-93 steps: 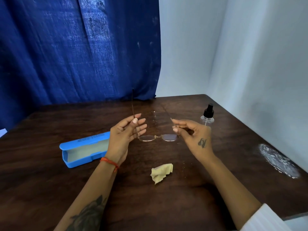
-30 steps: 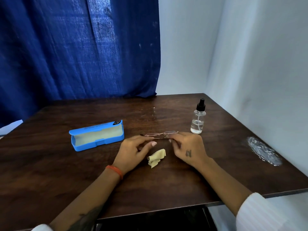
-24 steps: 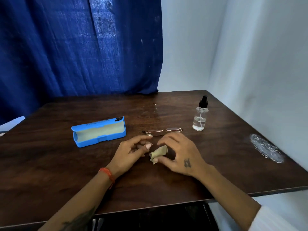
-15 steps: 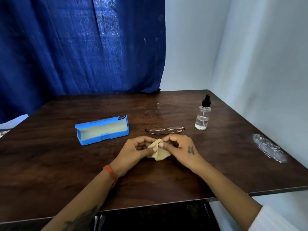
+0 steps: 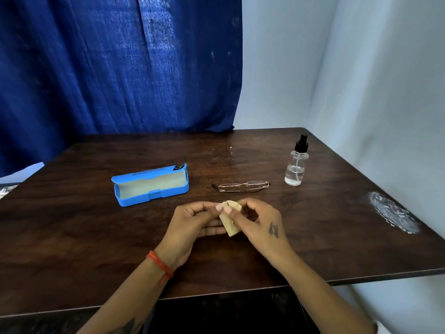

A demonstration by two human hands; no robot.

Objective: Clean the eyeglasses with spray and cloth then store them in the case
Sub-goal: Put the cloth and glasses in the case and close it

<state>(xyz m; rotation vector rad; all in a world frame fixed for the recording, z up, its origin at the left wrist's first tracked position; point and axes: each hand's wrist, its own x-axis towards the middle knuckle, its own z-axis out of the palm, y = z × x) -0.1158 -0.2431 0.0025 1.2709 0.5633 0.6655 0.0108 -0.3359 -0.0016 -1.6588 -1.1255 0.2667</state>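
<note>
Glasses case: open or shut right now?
Open. The blue case lies on the table with its lid tipped back and its pale lining showing. Nothing visible inside; the eyeglasses lie beside it.

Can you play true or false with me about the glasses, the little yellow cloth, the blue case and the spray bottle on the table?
1. Both hands hold the yellow cloth. True: the left hand and right hand pinch it together.
2. The glasses are inside the blue case. False: they lie folded on the table, to the right of the case.
3. The blue case is open. True: its lid is up and the pale lining shows.
4. The spray bottle has tipped over. False: it stands upright, right of the glasses.
5. A hand is touching the spray bottle. False: both hands are nearer the person, busy with the cloth.
</note>
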